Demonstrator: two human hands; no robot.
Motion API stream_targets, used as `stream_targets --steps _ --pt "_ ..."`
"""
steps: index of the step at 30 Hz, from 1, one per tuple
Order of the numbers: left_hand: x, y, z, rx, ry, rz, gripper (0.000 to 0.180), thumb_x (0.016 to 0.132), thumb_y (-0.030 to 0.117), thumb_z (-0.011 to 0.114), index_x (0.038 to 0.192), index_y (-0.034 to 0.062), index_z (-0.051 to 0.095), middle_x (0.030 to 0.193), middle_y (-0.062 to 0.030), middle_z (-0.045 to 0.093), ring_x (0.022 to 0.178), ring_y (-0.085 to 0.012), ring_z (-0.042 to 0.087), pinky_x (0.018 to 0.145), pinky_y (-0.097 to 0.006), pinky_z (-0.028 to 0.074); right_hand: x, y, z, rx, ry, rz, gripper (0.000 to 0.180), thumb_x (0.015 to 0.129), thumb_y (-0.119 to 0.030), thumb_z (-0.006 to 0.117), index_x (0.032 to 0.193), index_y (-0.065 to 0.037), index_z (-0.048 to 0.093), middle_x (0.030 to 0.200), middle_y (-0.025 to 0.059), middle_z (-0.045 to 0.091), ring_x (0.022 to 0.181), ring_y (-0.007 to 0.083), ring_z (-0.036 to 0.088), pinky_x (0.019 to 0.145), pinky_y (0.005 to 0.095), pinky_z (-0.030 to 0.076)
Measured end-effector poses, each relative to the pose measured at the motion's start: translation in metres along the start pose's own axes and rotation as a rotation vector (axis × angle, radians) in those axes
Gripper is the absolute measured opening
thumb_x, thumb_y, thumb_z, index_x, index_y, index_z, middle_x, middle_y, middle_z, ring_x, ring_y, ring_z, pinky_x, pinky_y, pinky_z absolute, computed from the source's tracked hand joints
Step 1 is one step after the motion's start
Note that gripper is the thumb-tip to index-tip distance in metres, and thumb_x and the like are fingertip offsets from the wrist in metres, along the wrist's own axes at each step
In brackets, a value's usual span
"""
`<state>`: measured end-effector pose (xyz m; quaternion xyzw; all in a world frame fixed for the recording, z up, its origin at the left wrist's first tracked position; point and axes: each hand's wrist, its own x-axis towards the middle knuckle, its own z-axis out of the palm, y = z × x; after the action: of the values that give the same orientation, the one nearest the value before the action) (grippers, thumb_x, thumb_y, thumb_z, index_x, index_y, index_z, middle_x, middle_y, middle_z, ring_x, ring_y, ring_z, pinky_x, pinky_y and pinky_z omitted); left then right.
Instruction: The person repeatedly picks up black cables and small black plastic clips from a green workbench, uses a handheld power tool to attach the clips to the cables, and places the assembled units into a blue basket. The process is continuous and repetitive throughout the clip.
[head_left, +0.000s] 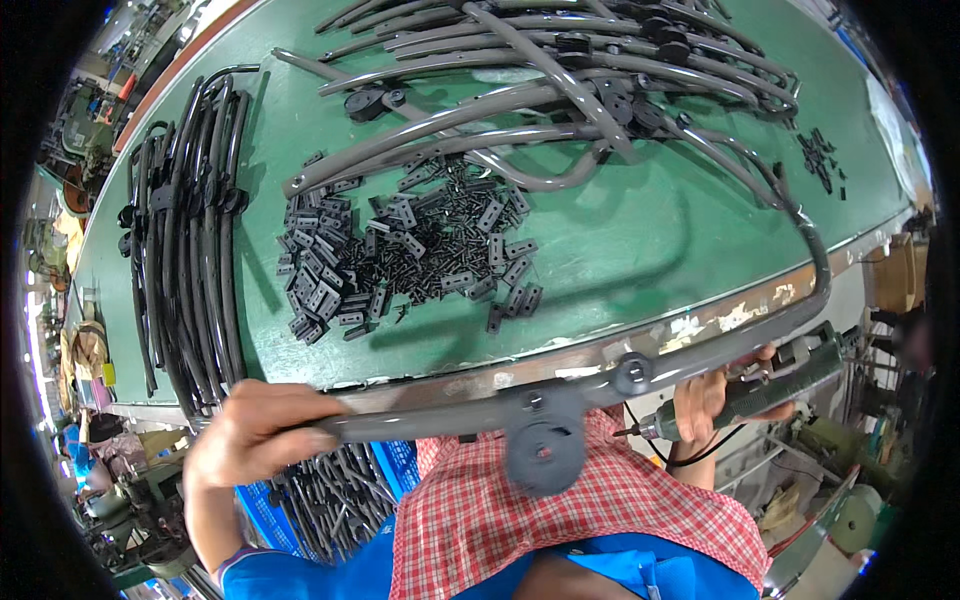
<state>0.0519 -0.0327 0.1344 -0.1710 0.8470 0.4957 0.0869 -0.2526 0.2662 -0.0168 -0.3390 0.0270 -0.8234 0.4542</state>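
Note:
My left hand (255, 432) grips one end of a long curved grey metal tube (700, 345), held level in front of my body at the table's near edge. A grey plastic bracket with a round hub (545, 445) is fixed to the tube's middle. My right hand (715, 392) holds a dark green electric screwdriver (775, 385), its tip pointing left toward the bracket. The tube's far end bends up over the green table (620, 250).
A heap of small black plastic clips (400, 250) lies mid-table. Grey curved tubes (560, 90) are piled at the far side. Black finished tubes (190, 230) are stacked at the left. A blue crate (330, 495) with more parts sits below the table.

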Motion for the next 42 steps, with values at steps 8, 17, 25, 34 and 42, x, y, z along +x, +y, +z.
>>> stream_targets --steps 8,17,25,34,42 --pt "0.097 -0.078 0.12 0.382 0.534 0.315 0.037 0.079 0.01 0.07 0.114 0.0054 0.063 0.087 -0.0114 0.061 0.072 -0.0265 0.06 0.062 -0.036 0.05 0.014 0.011 0.008 0.044 0.301 -0.013 0.084 0.084 -0.061 0.058 0.148 -0.019 0.024 0.082 0.0209 0.061 0.053 0.0244 0.058 0.047 0.0352 0.046" --pt "0.142 -0.073 0.14 0.341 0.619 0.35 0.034 0.075 0.011 0.072 0.108 0.0055 0.065 0.087 -0.0077 0.06 0.074 -0.0233 0.06 0.063 -0.034 0.051 0.066 0.099 -0.01 -0.201 0.815 0.329 0.082 0.089 -0.068 0.038 0.143 -0.006 0.031 0.084 0.0121 0.063 0.049 0.0129 0.048 0.047 0.0306 0.04" --pt "0.138 -0.084 0.075 0.577 0.654 0.233 0.035 0.077 0.01 0.067 0.111 0.0067 0.064 0.104 -0.0076 0.059 0.102 -0.0299 0.053 0.089 -0.041 0.044 0.062 0.101 -0.009 -0.283 0.689 0.343 0.077 0.091 -0.064 0.039 0.143 -0.007 0.032 0.078 0.0086 0.057 0.054 0.0134 0.05 0.05 0.0315 0.042" --pt "0.158 -0.102 0.088 0.56 0.719 0.234 0.017 0.076 0.016 0.069 0.091 0.0091 0.066 0.091 -0.0041 0.06 0.092 -0.026 0.053 0.077 -0.039 0.038 0.059 0.102 -0.006 -0.261 0.722 0.326 0.079 0.089 -0.065 0.042 0.14 -0.005 0.035 0.082 0.0088 0.061 0.052 0.0142 0.049 0.048 0.0313 0.04" --pt "0.154 -0.101 0.09 0.442 0.78 0.287 0.016 0.077 0.018 0.069 0.089 0.0086 0.064 0.092 -0.0048 0.061 0.092 -0.0247 0.053 0.081 -0.039 0.037 0.123 0.1 0.026 -0.402 0.62 0.096 0.085 0.085 -0.067 0.049 0.141 -0.006 0.033 0.075 0.0039 0.049 0.058 0.0126 0.047 0.051 0.028 0.039"
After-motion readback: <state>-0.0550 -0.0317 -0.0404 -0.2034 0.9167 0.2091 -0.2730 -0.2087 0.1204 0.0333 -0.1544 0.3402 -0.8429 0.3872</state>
